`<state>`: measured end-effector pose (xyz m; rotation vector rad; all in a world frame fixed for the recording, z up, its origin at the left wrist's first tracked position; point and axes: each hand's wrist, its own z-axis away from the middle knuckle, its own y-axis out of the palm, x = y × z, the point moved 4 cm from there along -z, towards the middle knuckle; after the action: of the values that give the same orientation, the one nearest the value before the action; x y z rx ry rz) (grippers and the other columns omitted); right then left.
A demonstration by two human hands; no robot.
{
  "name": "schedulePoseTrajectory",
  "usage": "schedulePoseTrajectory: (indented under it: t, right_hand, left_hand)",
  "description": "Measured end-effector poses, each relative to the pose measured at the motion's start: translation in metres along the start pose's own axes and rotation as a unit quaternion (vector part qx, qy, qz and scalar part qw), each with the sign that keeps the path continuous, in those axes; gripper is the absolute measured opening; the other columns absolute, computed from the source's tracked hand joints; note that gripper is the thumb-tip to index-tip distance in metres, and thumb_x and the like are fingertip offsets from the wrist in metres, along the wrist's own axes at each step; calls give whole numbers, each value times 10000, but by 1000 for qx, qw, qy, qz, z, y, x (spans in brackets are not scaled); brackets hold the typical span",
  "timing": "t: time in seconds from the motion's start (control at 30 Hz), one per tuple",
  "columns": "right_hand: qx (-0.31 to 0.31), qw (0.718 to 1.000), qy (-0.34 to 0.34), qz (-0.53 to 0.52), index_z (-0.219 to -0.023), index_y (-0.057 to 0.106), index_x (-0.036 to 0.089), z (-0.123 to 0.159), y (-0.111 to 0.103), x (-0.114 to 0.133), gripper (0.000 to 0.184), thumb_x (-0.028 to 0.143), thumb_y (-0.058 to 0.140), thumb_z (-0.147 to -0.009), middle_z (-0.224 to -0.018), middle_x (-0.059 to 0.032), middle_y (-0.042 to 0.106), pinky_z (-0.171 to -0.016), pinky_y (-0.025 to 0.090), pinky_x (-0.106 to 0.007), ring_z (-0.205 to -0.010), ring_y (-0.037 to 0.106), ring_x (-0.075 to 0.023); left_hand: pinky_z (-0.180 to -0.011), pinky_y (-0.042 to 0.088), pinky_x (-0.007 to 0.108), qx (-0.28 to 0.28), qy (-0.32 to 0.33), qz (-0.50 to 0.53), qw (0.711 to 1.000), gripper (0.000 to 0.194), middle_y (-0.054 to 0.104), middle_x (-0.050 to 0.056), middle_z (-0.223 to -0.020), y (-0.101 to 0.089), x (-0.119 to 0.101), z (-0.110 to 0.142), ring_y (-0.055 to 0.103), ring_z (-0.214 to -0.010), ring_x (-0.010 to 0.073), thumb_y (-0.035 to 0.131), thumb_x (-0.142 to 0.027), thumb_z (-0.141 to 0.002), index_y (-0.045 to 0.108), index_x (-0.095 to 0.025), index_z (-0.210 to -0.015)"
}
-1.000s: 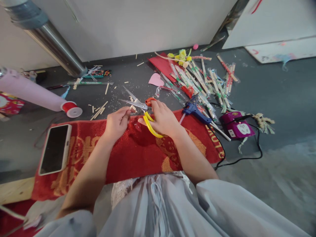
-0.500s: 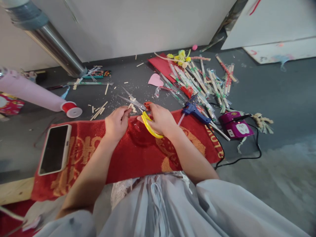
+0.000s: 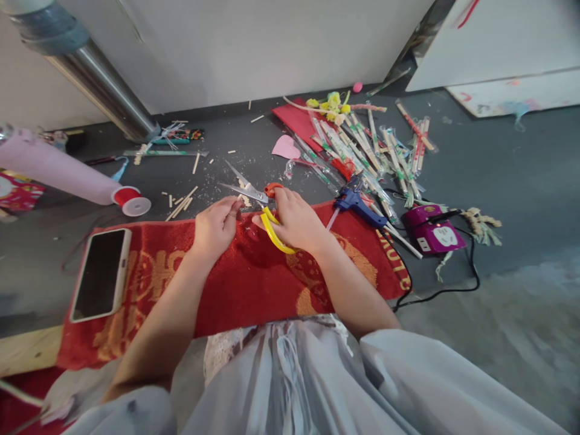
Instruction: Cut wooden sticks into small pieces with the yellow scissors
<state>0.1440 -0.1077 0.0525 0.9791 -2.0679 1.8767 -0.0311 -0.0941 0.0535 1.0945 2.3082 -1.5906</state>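
My right hand (image 3: 296,219) grips a pair of scissors (image 3: 252,191) by its handles, one yellow and one orange. The blades are spread apart and point up and left, over pale crumbs on the dark tabletop. To their left, my left hand (image 3: 215,226) is closed in a pinch close to the lower blade. The tip of a short pale wooden stick (image 3: 240,199) peeks out at its fingertips; the rest is hidden by the fingers. Both hands are above the far edge of a red towel (image 3: 254,290).
A phone (image 3: 100,275) lies on the towel's left end. Cut stick pieces (image 3: 182,204) and a spool (image 3: 136,202) are beyond. On the right are a blue glue gun (image 3: 360,205), a purple power socket (image 3: 432,229) with a black cord, a pink paper heart (image 3: 285,147) and several wrapped chopsticks (image 3: 357,148).
My left hand has shifted slightly to the right. The scissors' lower blade and orange handle have moved a little, with the orange handle showing more. The surroundings look the same.
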Motion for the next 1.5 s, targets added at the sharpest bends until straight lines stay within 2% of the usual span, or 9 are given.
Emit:
schedulePoseTrajectory:
  t: [0.2, 0.43, 0.53, 0.7, 0.97, 1.17, 1.4, 1.5]
  right_hand:
    - [18, 999, 37, 8, -1205, 530, 100, -3, 3, 1, 568, 585, 490, -913, -1151, -178, 662, -950, 461, -423, -1081, 632, -306]
    - [40, 996, 77, 24, -1213, 543, 128, -3, 0, 5, 572, 601, 517, -892, -1118, -162, 690, -865, 495, -409, -1025, 668, -311]
    - [29, 998, 60, 21, -1207, 537, 114, -3, 1, 3, 584, 610, 493, -902, -1109, -164, 685, -881, 487, -408, -1014, 663, -300]
    - [-9, 1000, -7, 3, -1159, 526, 127, -2, -2, 0, 599, 660, 418, -908, -1142, -172, 651, -950, 452, -424, -1089, 612, -298]
    - [-4, 1000, -14, 23, -1153, 520, 122, -1, -5, -1, 646, 700, 427, -879, -1135, -189, 639, -951, 449, -451, -1067, 597, -323]
    - [6, 1000, 16, 16, -1166, 541, 134, -2, -1, -1, 531, 593, 498, -903, -1151, -160, 654, -915, 469, -410, -1045, 634, -288]
    - [46, 995, 75, 56, -1183, 587, 139, -4, -4, 1, 573, 615, 537, -870, -1134, -153, 694, -841, 499, -418, -1015, 673, -322]
    - [50, 993, 86, 60, -1194, 589, 143, -3, -4, 3, 584, 626, 528, -871, -1132, -148, 699, -839, 501, -421, -1023, 674, -328]
  left_hand:
    - [-698, 510, 237, -4, -8, -5, 1000, 279, 697, 20, -764, 0, 3, 0, 663, -713, 134, 394, -311, -952, 623, -196, -843]
    - [-690, 507, 244, -6, -14, -9, 1000, 248, 669, 14, -707, -1, 3, 1, 656, -693, 141, 402, -292, -943, 622, -204, -871]
    - [-691, 508, 242, -9, -11, -8, 1000, 262, 669, 20, -717, 0, 4, 1, 661, -708, 143, 389, -300, -946, 619, -203, -868]
    - [-696, 514, 245, 7, -9, 9, 1000, 281, 661, 22, -727, -1, 3, 0, 657, -714, 141, 375, -325, -955, 607, -203, -854]
    - [-583, 473, 236, 73, -8, 76, 994, 398, 588, 6, -624, -6, -3, -6, 546, -548, 112, 332, -427, -971, 551, -205, -723]
    - [-544, 437, 237, 72, -20, 79, 994, 437, 559, -2, -577, -4, 1, -6, 514, -511, 105, 327, -453, -970, 565, -199, -705]
    - [-596, 467, 237, 65, -23, 50, 996, 361, 620, 2, -628, -3, 5, -4, 569, -554, 116, 346, -397, -965, 604, -199, -808]
    - [-619, 475, 237, 43, -15, 15, 999, 336, 673, 19, -713, -1, 5, -3, 616, -632, 131, 364, -386, -958, 614, -207, -824]
